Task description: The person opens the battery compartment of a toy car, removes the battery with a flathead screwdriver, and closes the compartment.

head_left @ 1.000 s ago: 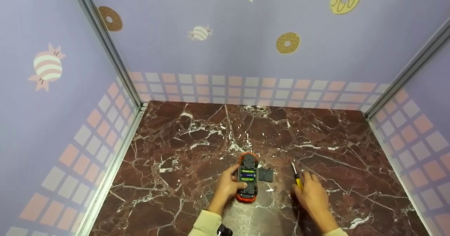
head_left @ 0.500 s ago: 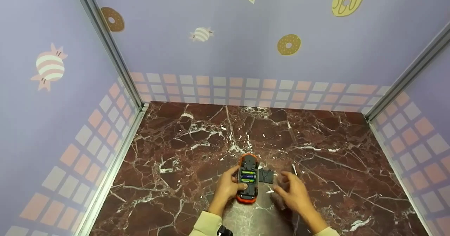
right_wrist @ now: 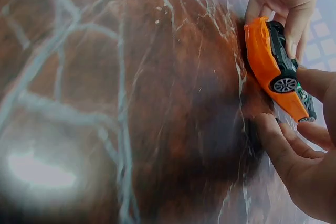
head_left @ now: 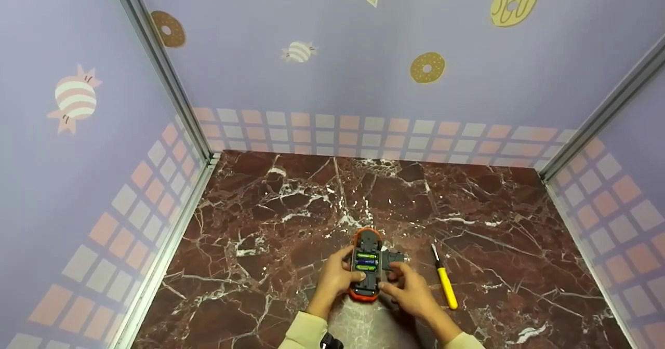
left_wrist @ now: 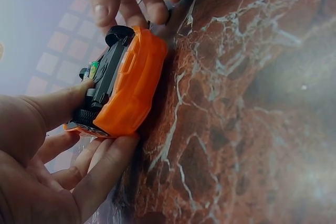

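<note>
An orange toy car lies upside down, its dark underside facing up in the head view. My left hand grips it from the left, thumb on the underside and fingers along the side. Several batteries, green and blue, sit side by side in its uncovered compartment. Just right of the car lies a dark battery cover, partly hidden by my right hand. That hand's fingers are spread, the index by the cover and the thumb close to the car's side. Whether they touch is hard to tell.
A screwdriver with a yellow handle lies right of my right hand, tip pointing away. The surface is dark red marble-patterned. Lilac walls with printed sweets stand at the back and both sides.
My right hand has let go of the screwdriver, leaving it on the surface, and moved left to the cover and car. My left hand keeps holding the car in place.
</note>
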{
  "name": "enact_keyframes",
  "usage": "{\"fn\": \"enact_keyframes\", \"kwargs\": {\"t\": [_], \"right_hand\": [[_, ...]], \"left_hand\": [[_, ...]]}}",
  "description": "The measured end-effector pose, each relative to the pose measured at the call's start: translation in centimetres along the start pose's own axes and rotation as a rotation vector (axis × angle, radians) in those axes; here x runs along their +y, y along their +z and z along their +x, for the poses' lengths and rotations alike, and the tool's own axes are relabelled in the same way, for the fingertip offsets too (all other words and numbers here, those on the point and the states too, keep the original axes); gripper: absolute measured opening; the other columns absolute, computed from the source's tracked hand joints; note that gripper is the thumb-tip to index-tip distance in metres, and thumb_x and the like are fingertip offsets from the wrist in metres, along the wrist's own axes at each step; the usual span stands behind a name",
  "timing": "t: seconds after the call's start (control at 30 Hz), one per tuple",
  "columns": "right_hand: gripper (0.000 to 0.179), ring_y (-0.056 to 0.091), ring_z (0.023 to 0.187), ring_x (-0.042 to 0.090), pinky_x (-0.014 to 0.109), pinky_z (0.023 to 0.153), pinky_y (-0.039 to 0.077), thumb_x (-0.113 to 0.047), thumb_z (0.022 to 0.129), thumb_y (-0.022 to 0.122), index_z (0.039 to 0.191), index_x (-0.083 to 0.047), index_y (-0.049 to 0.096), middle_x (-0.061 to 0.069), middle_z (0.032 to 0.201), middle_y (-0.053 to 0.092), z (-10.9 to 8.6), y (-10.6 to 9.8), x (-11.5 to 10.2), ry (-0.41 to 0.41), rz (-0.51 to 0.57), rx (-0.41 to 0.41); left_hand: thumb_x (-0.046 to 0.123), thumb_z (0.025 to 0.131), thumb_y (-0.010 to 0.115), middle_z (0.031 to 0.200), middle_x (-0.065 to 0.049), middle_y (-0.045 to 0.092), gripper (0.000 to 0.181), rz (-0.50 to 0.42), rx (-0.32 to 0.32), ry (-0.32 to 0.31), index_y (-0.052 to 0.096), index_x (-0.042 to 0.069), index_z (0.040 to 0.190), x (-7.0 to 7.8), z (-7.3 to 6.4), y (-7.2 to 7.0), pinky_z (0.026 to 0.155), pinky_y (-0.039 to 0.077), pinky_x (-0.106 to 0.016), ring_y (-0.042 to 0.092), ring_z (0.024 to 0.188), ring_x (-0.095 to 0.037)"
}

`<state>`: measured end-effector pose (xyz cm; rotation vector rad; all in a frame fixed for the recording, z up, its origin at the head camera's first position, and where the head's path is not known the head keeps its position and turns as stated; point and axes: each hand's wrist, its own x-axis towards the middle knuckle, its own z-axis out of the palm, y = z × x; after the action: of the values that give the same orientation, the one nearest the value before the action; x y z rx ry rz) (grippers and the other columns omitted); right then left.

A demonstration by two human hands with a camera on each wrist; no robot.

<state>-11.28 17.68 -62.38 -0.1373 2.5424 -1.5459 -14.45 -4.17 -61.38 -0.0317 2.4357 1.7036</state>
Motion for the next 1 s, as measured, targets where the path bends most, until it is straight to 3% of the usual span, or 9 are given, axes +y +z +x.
{"fn": "enact_keyframes", "kwargs": {"t": [0.23,0.43,0.7,1.0], "right_hand": [[0.06,0.07,0.08,0.021,0.032,0.063,0.06,-0.017,0.089,0.079,0.136,0.007,0.051,0.02,0.103,0.066,0.7,1.4,-0.6,0.006,0.101,-0.03],[0.064,0.071,0.077,0.02,0.031,0.061,0.06,-0.007,0.084,0.081,0.137,0.008,0.048,0.021,0.099,0.071,0.8,2.5,-0.9,0.012,0.139,0.035],[0.06,0.07,0.082,0.022,0.029,0.064,0.059,-0.003,0.078,0.084,0.13,0.007,0.058,0.018,0.098,0.07,0.9,2.9,-1.4,0.06,0.112,0.131],[0.072,0.069,0.079,0.022,0.028,0.067,0.057,-0.002,0.074,0.085,0.137,0.007,0.053,0.018,0.096,0.071,0.9,3.0,-1.6,0.06,0.106,0.162]], "left_hand": [[0.0,0.07,0.088,0.086,-0.014,0.069,0.079,0.024,0.009,-0.02,0.059,0.005,0.143,0.1,-0.1,0.0,0.07,0.052,-0.034,0.061,0.076,-0.018],[0.0,0.069,0.087,0.085,-0.014,0.071,0.078,0.025,0.006,0.003,0.059,0.004,0.143,0.2,-0.1,0.1,0.068,0.052,-0.034,0.063,0.074,-0.017],[0.001,0.07,0.087,0.087,-0.012,0.072,0.077,0.11,0.033,0.021,0.06,0.005,0.142,0.8,-0.3,0.3,0.07,0.052,-0.036,0.064,0.076,-0.017],[0.004,0.071,0.087,0.089,-0.009,0.071,0.073,0.196,0.1,0.042,0.061,0.005,0.139,1.1,-0.8,0.8,0.073,0.052,-0.04,0.064,0.079,-0.018]]}}
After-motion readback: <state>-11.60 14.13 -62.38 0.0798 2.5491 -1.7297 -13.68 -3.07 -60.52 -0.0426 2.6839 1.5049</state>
